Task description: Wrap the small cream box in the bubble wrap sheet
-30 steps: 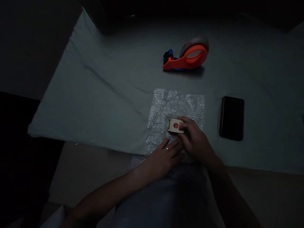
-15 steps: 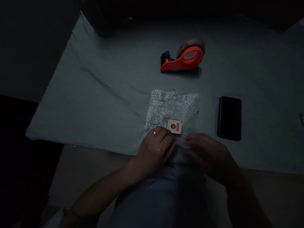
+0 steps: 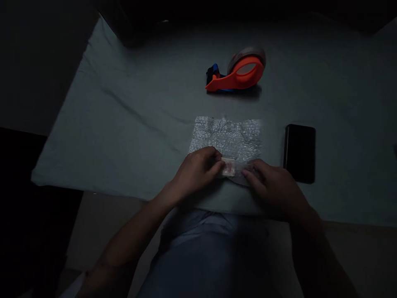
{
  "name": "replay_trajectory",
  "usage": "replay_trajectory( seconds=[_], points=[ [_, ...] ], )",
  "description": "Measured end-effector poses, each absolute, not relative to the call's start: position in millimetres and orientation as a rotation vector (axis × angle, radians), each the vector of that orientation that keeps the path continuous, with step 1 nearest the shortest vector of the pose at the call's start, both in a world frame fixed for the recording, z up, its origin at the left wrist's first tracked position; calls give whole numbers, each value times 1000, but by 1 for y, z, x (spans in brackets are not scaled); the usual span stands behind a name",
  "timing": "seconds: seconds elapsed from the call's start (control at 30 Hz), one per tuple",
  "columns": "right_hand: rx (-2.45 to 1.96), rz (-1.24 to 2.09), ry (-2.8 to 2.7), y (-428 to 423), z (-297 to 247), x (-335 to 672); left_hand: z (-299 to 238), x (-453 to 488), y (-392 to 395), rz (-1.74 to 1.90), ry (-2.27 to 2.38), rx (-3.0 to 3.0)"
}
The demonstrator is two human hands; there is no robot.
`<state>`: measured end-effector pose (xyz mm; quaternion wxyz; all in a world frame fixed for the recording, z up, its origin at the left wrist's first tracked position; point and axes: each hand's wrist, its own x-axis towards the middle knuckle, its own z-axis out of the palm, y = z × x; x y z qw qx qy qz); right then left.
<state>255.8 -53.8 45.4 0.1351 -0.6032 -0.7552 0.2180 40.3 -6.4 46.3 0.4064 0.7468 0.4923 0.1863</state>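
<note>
A sheet of bubble wrap (image 3: 226, 136) lies on the cloth near the front edge, its near end folded up over a small pale box (image 3: 228, 167). The box's red print shows blurred through the clear film. At the box's left end, my left hand (image 3: 198, 167) has thumb and fingers closed on the wrap. My right hand (image 3: 269, 182) pinches the folded wrap a little to the right of the box, not touching the box itself. The fingertips of both hands are partly hidden by wrap and shadow.
An orange and blue tape dispenser (image 3: 237, 78) with a roll of clear tape lies farther back. To the right of the wrap is a black, flat rectangular object (image 3: 300, 154), close to my right hand. A pale cloth (image 3: 124, 145) covers the table; the room is dim.
The near edge of the bubble wrap has been folded away from me over the box, which was uncovered before. Both hands have moved forward and closed on the wrap at either side.
</note>
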Motion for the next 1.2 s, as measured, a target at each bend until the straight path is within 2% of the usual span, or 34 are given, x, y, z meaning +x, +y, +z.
replay_trajectory(
  seconds=[0.17,0.3,0.43,0.63,0.87,1.03,1.2],
  points=[
    [-1835,491,-2035,-47,34,258,37,41,-4,522,1248,1798],
    [-1537,185,-2145,-49,40,245,36,44,1,521,1247,1745],
    [-1247,244,-2378,-54,40,224,40,40,4,521,1233,1709],
    [-1275,270,-2332,-56,24,215,45,2,0,219,1396,1803],
    [-1259,320,-2275,-57,18,218,43,-13,-12,231,1556,1929],
    [-1272,337,-2217,-57,15,219,53,-1,-14,-8,1822,1838],
    [-1212,377,-2193,-58,9,222,48,10,-15,175,1716,1705]
  ],
)
